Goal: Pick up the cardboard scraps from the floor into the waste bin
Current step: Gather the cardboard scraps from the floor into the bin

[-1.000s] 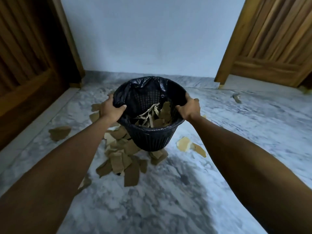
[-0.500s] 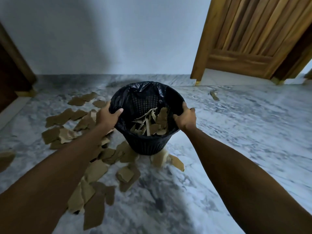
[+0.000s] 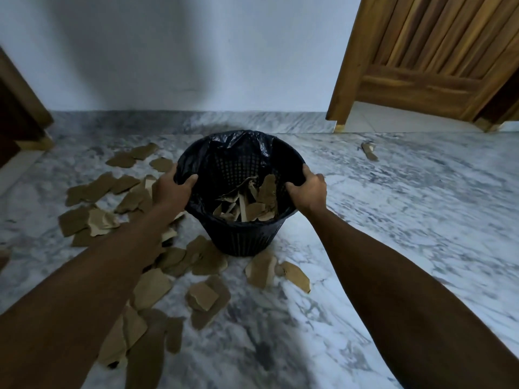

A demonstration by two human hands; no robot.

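A black mesh waste bin (image 3: 241, 237) lined with a black plastic bag stands in the middle of the marble floor, tilted a little towards me. Several brown cardboard pieces (image 3: 252, 204) lie inside it. My left hand (image 3: 171, 189) grips the bin's left rim, thumb inside. My right hand (image 3: 310, 189) grips the right rim. Many cardboard scraps (image 3: 151, 287) lie spread over the floor to the left of the bin and in front of it. Two more scraps (image 3: 276, 272) lie just before its base.
A white wall runs behind the bin. A wooden door (image 3: 421, 60) stands open at the back right, another door frame (image 3: 19, 108) at the left edge. One lone scrap (image 3: 368, 150) lies far right near the door. The marble floor (image 3: 407, 220) to the right is bare.
The view has swung left and closer, so more scraps show at the left. Both hands keep their grip on the bin's rim; the bin sits lower and nearer the scraps.
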